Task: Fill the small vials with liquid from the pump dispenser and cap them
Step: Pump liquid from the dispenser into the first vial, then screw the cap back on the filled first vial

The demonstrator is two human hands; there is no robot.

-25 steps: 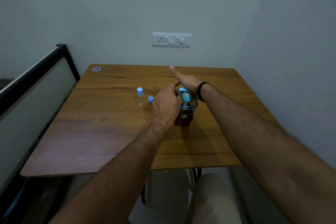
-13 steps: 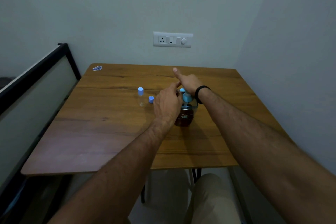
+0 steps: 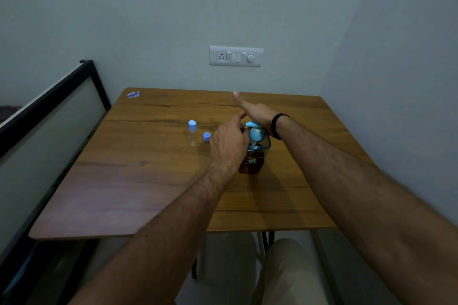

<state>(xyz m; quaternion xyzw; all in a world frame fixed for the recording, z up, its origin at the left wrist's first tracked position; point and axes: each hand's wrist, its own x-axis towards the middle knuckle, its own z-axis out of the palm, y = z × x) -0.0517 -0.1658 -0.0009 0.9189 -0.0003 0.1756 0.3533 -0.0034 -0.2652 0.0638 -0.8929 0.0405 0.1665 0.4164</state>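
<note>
A pump dispenser (image 3: pixel 254 156) with dark brown liquid and a light blue pump head stands mid-table. My right hand (image 3: pixel 252 110) lies flat on top of the pump head, fingers straight and pointing left and away. My left hand (image 3: pixel 229 142) is curled just left of the spout and holds a small vial there; the vial is almost wholly hidden behind the fingers. A clear vial with a blue cap (image 3: pixel 192 132) stands upright to the left. A loose blue cap (image 3: pixel 206 136) lies on the wooden table (image 3: pixel 138 181) between that vial and my left hand.
A small blue and white wrapper (image 3: pixel 133 94) lies at the table's far left corner. A black-framed panel (image 3: pixel 49 111) runs along the left side. Walls close in behind and to the right, with a switch plate (image 3: pixel 236 56) above. My knee (image 3: pixel 287 272) shows below the front edge.
My right hand dipped onto the pump head half a second ago and has come back up a little. The left hand has stayed at the spout.
</note>
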